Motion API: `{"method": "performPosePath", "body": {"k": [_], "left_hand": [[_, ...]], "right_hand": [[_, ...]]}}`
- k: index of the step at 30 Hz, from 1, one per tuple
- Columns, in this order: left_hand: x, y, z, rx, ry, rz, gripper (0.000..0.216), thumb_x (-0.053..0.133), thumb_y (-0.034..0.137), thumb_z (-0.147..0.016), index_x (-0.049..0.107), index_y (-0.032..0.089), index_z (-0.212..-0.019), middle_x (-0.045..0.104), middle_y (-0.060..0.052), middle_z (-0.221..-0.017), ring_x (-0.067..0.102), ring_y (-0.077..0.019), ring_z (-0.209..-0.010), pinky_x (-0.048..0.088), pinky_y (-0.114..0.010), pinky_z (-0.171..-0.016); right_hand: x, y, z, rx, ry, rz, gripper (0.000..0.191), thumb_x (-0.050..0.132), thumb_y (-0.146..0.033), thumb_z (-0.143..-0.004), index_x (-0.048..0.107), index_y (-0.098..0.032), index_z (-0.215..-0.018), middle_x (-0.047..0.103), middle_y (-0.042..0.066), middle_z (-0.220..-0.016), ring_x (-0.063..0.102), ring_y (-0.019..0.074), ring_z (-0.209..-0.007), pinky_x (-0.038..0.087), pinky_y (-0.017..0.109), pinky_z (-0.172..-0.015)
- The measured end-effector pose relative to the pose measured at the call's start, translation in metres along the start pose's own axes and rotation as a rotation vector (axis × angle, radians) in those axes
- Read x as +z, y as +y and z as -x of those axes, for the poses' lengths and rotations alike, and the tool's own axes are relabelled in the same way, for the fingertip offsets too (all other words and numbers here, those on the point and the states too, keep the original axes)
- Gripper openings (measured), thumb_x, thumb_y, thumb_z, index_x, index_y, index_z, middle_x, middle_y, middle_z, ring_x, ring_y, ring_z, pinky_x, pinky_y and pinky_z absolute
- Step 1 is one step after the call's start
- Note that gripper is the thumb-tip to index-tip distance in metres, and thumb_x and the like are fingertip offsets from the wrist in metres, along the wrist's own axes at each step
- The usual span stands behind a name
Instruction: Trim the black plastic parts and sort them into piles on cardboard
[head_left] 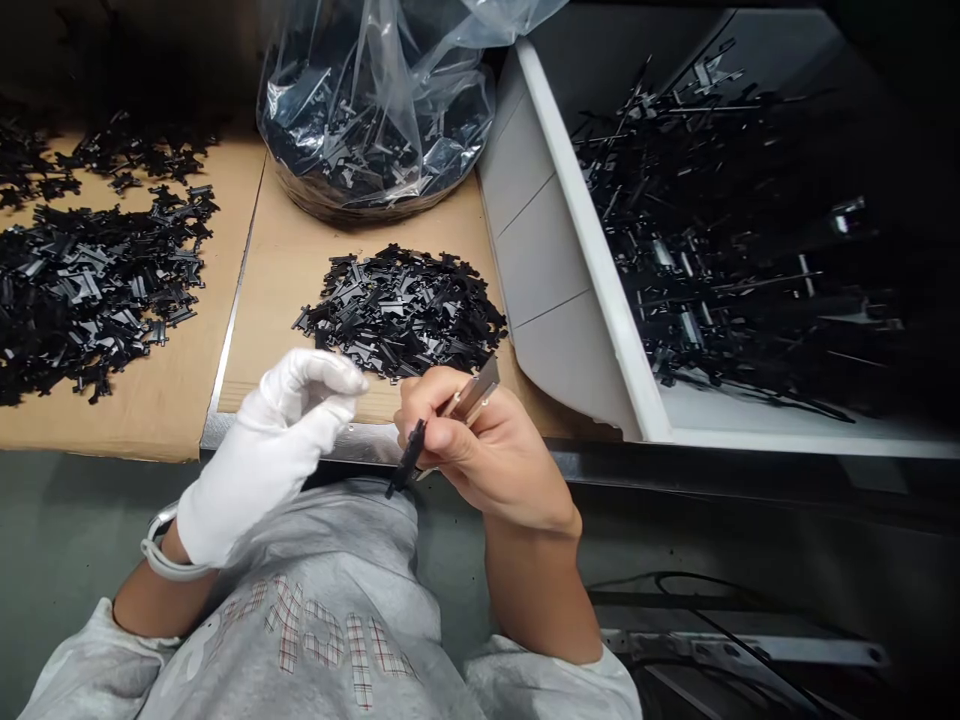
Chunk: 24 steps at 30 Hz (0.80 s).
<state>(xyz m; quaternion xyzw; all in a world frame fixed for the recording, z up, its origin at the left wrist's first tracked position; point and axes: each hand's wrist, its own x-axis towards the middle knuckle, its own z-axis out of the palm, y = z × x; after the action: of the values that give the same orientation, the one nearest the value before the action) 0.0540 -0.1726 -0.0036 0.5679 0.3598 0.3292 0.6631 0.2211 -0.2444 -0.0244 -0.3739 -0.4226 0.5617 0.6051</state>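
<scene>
My left hand (277, 440) wears a white glove and its fingers are curled together near the table's front edge; what they hold, if anything, is hidden. My bare right hand (480, 450) is closed round a metal blade tool (474, 393) and a small black plastic part (407, 462) that points down towards my lap. Both hands sit just in front of a pile of black plastic parts (401, 310) on brown cardboard (285, 270).
A clear plastic bag of black parts (375, 120) stands behind the pile. A larger spread of parts (90, 280) covers the cardboard at left. A white bin (592, 260) at right holds long black scrap pieces (735, 220). Cables lie low right.
</scene>
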Motion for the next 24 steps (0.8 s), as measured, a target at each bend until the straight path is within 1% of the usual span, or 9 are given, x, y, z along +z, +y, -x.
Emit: {"method": "performPosePath", "body": {"k": [1,3,6,8,13,17,21,22,24], "left_hand": [[0.0,0.002,0.001,0.003,0.006,-0.004,0.006,0.071,0.019,-0.089,0.07,0.024,-0.088,0.07,0.004,-0.091,0.064,-0.0075,-0.086,0.051,-0.015,-0.079],[0.003,0.008,0.003,-0.027,-0.039,-0.009,0.007,0.069,0.023,-0.091,0.07,0.023,-0.085,0.07,0.004,-0.084,0.064,-0.0077,-0.079,0.052,-0.016,-0.074],[0.007,0.02,0.005,-0.105,-0.154,0.016,0.017,0.075,0.025,-0.085,0.067,0.021,-0.07,0.065,0.005,-0.066,0.057,-0.0075,-0.061,0.048,-0.017,-0.058],[0.009,0.024,0.003,-0.142,-0.191,0.025,0.021,0.079,0.022,-0.08,0.065,0.02,-0.064,0.062,0.006,-0.061,0.054,-0.0068,-0.056,0.046,-0.017,-0.054],[0.007,0.019,-0.004,-0.141,-0.233,0.097,0.02,0.072,0.015,-0.084,0.066,0.019,-0.065,0.063,0.006,-0.064,0.055,-0.0052,-0.059,0.047,-0.014,-0.058],[0.008,0.012,-0.005,-0.187,-0.159,0.165,0.016,0.07,0.014,-0.085,0.066,0.02,-0.07,0.067,0.004,-0.07,0.06,-0.006,-0.064,0.05,-0.014,-0.061],[0.004,0.012,-0.001,-0.156,-0.072,0.101,0.008,0.073,0.016,-0.083,0.069,0.022,-0.085,0.07,0.002,-0.083,0.062,-0.0083,-0.072,0.051,-0.016,-0.065],[0.002,0.013,0.0,-0.153,-0.084,0.075,0.006,0.072,0.019,-0.084,0.069,0.022,-0.087,0.069,0.002,-0.083,0.061,-0.0087,-0.072,0.051,-0.017,-0.065],[0.0,0.016,0.002,-0.172,-0.181,0.022,0.007,0.07,0.026,-0.087,0.067,0.021,-0.083,0.065,0.002,-0.077,0.057,-0.0095,-0.068,0.05,-0.019,-0.063]], "right_hand": [[0.0,0.0,0.0,0.006,-0.003,-0.006,0.035,0.074,-0.047,-0.092,0.06,-0.019,-0.077,0.042,-0.006,-0.062,0.033,0.0075,-0.051,0.025,0.02,-0.043],[0.0,0.0,0.0,-0.003,0.008,0.022,0.036,0.075,-0.048,-0.091,0.061,-0.019,-0.076,0.043,-0.006,-0.061,0.034,0.0077,-0.052,0.027,0.02,-0.044],[0.001,-0.003,-0.001,-0.037,0.033,0.122,0.037,0.075,-0.049,-0.091,0.062,-0.018,-0.075,0.048,-0.005,-0.063,0.039,0.0076,-0.054,0.032,0.021,-0.049],[0.002,-0.005,-0.002,-0.046,0.039,0.179,0.038,0.074,-0.051,-0.091,0.063,-0.018,-0.075,0.051,-0.004,-0.064,0.041,0.0078,-0.056,0.034,0.021,-0.051],[0.001,-0.001,-0.001,-0.008,0.026,0.14,0.038,0.075,-0.051,-0.09,0.062,-0.019,-0.074,0.049,-0.005,-0.063,0.039,0.0083,-0.054,0.033,0.022,-0.05],[-0.001,0.005,-0.001,0.02,0.002,0.034,0.037,0.075,-0.05,-0.09,0.062,-0.019,-0.076,0.046,-0.005,-0.063,0.036,0.0088,-0.053,0.029,0.022,-0.047],[-0.003,0.007,0.0,-0.012,0.013,0.01,0.033,0.076,-0.046,-0.091,0.063,-0.019,-0.075,0.049,-0.004,-0.065,0.038,0.0083,-0.053,0.03,0.022,-0.047],[-0.002,0.007,-0.001,-0.017,0.015,0.016,0.033,0.076,-0.045,-0.091,0.063,-0.019,-0.076,0.049,-0.004,-0.065,0.038,0.008,-0.053,0.03,0.022,-0.047],[-0.001,0.003,-0.001,-0.016,0.027,0.057,0.033,0.076,-0.046,-0.091,0.063,-0.019,-0.076,0.049,-0.005,-0.064,0.038,0.0076,-0.052,0.032,0.022,-0.049]]}}
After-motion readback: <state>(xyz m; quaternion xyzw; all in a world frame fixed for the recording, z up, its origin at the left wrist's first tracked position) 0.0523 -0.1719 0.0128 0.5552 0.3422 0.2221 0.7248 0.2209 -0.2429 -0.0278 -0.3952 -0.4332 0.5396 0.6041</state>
